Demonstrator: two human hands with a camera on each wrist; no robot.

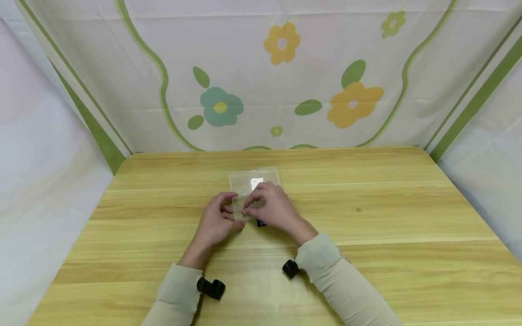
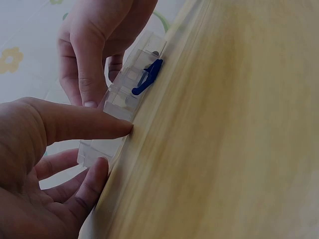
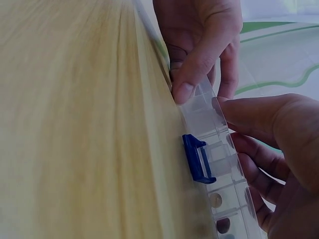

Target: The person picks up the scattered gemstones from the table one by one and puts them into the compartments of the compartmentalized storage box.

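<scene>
A clear plastic compartment box (image 1: 253, 183) lies flat on the wooden table (image 1: 367, 253), with a blue latch (image 1: 261, 222) on its near edge. My left hand (image 1: 228, 210) grips the box's left front corner, thumb tip on the front edge and fingers behind it. My right hand (image 1: 250, 203) holds the front edge just right of that, thumb on the rim of the box (image 3: 219, 164). The blue latch (image 3: 197, 159) sits below my right thumb; small items (image 3: 216, 199) show in the compartments. In the left wrist view the latch (image 2: 147, 77) lies beyond my left hand (image 2: 114, 148).
A flowered cloth backdrop (image 1: 281, 81) closes off the table's far side, and white cloth hangs on both sides. A small dark spot (image 1: 359, 209) marks the wood to the right. Black wrist cameras (image 1: 211, 287) sit on both sleeves.
</scene>
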